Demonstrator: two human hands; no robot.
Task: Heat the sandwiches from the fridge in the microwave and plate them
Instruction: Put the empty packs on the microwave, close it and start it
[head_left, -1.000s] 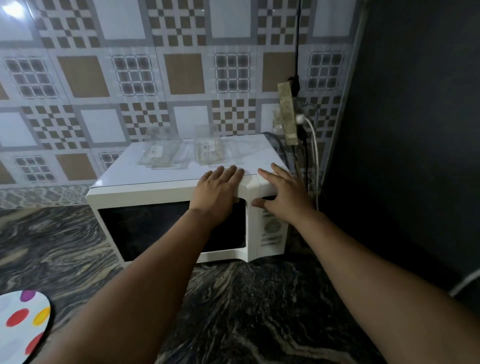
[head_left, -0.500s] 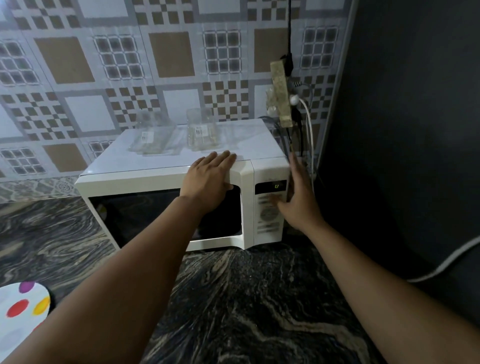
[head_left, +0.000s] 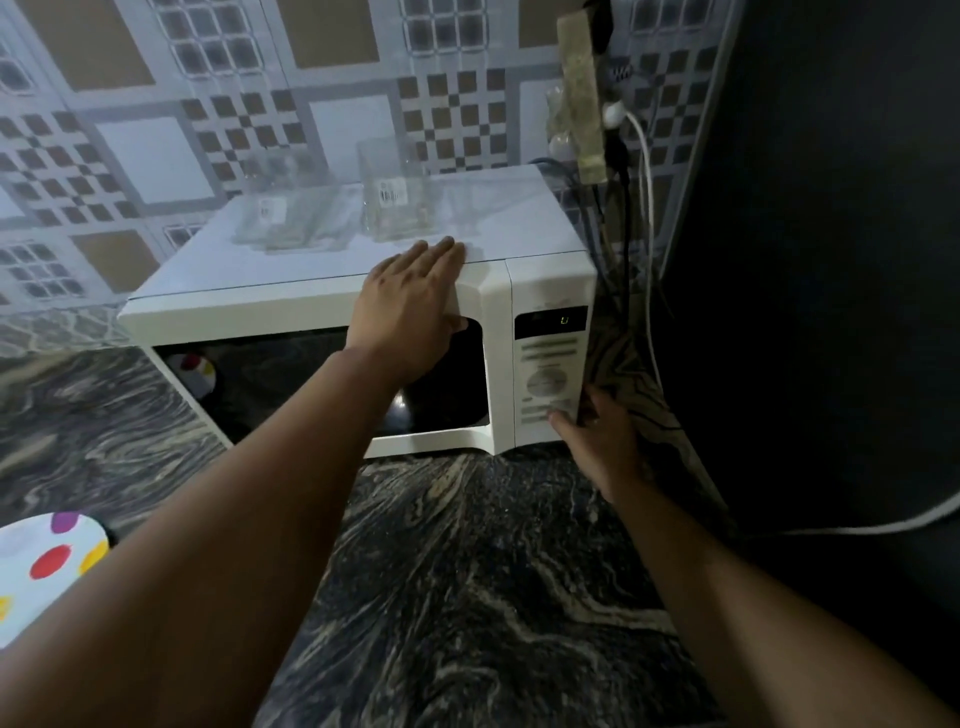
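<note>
Fingers (head_left: 441, 254) pressed together, the left hand (head_left: 410, 312) braces the microwave (head_left: 322, 291) door while the right hand (head_left: 597, 441), thumb out, presses a low control-panel (head_left: 550, 364) button.

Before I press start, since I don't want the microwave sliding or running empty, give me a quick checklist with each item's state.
1. Microwave door closed: ok.
2. Left hand flat on the door's top edge, bracing it: ok.
3. Right hand at the lower buttons, thumb on one: ok.
4. Display lit, so power is on: ok.
5. Sandwiches inside: cannot tell, window too dark.
6. Spotted plate waiting on the counter: ok.
</note>
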